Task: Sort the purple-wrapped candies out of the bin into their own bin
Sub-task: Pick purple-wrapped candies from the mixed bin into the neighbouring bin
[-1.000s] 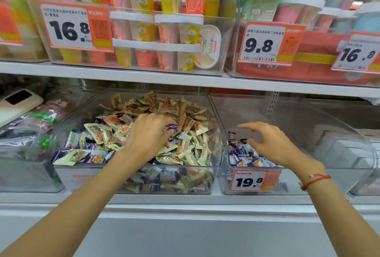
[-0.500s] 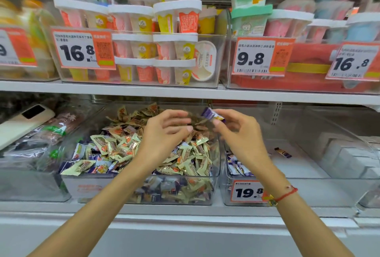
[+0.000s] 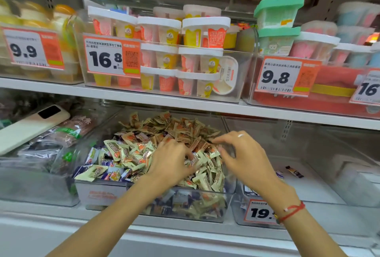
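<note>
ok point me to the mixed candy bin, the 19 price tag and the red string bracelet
mixed candy bin (image 3: 98, 195), head view, on its clear front wall at the left
19 price tag (image 3: 259, 212), head view, on the black digits
red string bracelet (image 3: 293, 211), head view, on the cord across the right wrist
</note>
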